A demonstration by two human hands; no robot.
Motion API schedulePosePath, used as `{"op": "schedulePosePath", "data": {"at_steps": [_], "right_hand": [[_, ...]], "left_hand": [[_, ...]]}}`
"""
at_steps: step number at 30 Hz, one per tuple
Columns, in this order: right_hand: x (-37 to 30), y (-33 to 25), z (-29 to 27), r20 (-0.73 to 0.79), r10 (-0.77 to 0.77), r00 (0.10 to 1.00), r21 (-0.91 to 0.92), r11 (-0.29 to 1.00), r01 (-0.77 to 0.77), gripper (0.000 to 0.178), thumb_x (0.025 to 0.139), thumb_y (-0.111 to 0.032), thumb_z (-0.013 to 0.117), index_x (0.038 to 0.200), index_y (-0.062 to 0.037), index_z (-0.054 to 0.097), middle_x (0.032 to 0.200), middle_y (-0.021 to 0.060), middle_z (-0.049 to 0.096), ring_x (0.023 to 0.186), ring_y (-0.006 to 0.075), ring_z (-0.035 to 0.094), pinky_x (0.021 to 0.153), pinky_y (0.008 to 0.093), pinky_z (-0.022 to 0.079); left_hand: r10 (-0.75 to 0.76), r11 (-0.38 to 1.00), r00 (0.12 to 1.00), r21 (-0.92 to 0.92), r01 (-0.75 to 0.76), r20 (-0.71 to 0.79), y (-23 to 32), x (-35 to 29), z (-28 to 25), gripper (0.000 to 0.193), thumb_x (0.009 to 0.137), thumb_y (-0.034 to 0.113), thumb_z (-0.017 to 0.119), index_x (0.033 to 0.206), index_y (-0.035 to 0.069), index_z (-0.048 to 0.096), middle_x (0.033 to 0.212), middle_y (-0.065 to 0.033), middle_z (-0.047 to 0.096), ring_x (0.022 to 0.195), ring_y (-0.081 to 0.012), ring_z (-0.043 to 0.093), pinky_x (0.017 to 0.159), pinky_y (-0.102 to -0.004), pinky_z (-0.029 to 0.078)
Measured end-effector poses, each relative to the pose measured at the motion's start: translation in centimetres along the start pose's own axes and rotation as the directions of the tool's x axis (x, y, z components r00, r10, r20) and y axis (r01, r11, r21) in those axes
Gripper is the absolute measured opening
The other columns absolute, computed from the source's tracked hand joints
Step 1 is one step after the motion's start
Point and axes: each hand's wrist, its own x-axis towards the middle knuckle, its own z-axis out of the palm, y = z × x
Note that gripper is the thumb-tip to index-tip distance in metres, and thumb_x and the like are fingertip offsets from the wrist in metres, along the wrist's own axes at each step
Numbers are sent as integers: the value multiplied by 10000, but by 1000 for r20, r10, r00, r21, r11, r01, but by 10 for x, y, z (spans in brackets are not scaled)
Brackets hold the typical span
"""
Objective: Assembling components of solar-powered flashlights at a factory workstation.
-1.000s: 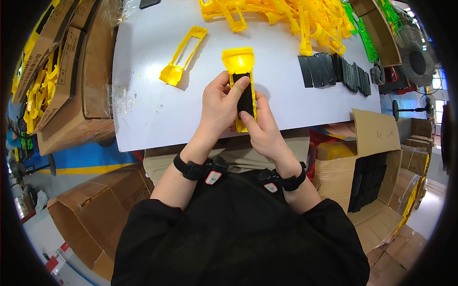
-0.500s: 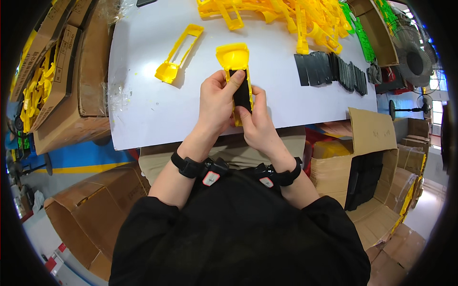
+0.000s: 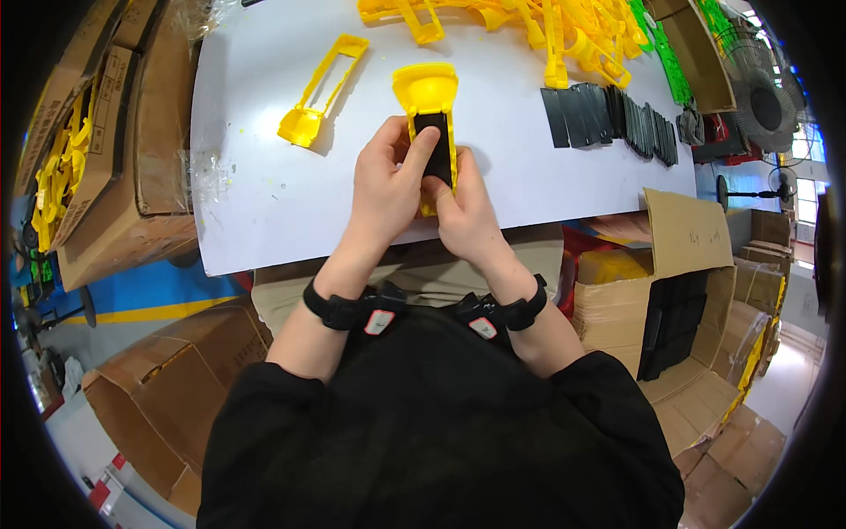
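Note:
Between both hands, above the near part of the white table, I hold a yellow plastic frame [image 3: 425, 86] with a flared, scoop-like far end. A flat black strip [image 3: 436, 159] lies within its long opening. My left hand [image 3: 388, 181] is closed round the frame's left side, its thumb pressed on the strip. My right hand [image 3: 467, 203] grips the right side lower down, with its thumb near the strip's near end. The fingers underneath are hidden. A second yellow frame [image 3: 304, 126], its long opening bare, lies on the table to the left.
Yellow frames [image 3: 582, 44] are heaped at the table's [image 3: 291, 220] far right. In front of them lies a row of black strips [image 3: 590, 115], with green parts [image 3: 672, 75] beside it. Cardboard boxes [image 3: 608, 317] stand at right and left, one [image 3: 679, 326] holding black pieces. A fan [image 3: 762, 115] is at far right.
The yellow frame in my hands has shifted slightly up and left in the picture. My left thumb has slid nearer along the black strip, showing more of its far end.

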Motion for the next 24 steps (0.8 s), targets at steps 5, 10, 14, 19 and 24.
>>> {"op": "schedulePosePath", "data": {"at_steps": [5, 10, 14, 19, 24], "right_hand": [[6, 21, -19, 1, 53, 999, 373, 926, -50, 241, 936, -63, 419, 1155, 6, 346, 1052, 103, 521, 948, 134, 538, 834, 289, 465], [7, 19, -21, 68, 59, 996, 291, 954, -76, 282, 879, -34, 445, 1148, 22, 383, 1096, 130, 509, 974, 155, 532, 837, 281, 448], [3, -4, -27, 6, -63, 998, -204, 977, 63, 241, 853, -41, 489, 1074, 53, 471, 912, 159, 575, 789, 198, 586, 728, 295, 471], [-4, -13, -31, 40, -30, 999, -184, 982, 37, 237, 840, -38, 517, 1046, 76, 496, 745, 137, 605, 607, 199, 591, 605, 311, 480], [-6, -18, -35, 64, 73, 995, -119, 991, -65, 263, 835, -1, 498, 1083, 85, 489, 755, 151, 620, 622, 172, 599, 590, 288, 473]], "left_hand": [[-32, 987, 989, 162, 7, 147, 6, -24, -9, 353, 885, 50, 568, 1219, -32, 489, 938, -99, 614, 765, -159, 635, 661, -269, 517], [-84, 995, 994, 59, 80, 70, 0, -27, -7, 385, 846, 7, 576, 1207, -64, 463, 1080, -173, 625, 868, -203, 670, 735, -290, 541], [-76, 995, 997, 59, 75, 5, -2, -24, -5, 383, 818, 7, 606, 1171, -72, 479, 1077, -167, 630, 815, -171, 668, 713, -271, 536], [-182, 981, 969, 93, 168, 167, 6, -24, -5, 433, 814, -65, 589, 1227, -87, 462, 1115, -133, 596, 794, -87, 617, 695, -215, 518], [-154, 988, 975, 28, 151, 159, 2, -28, -4, 435, 818, -71, 588, 1237, -81, 470, 1112, -128, 596, 807, -84, 614, 700, -215, 517]]}}
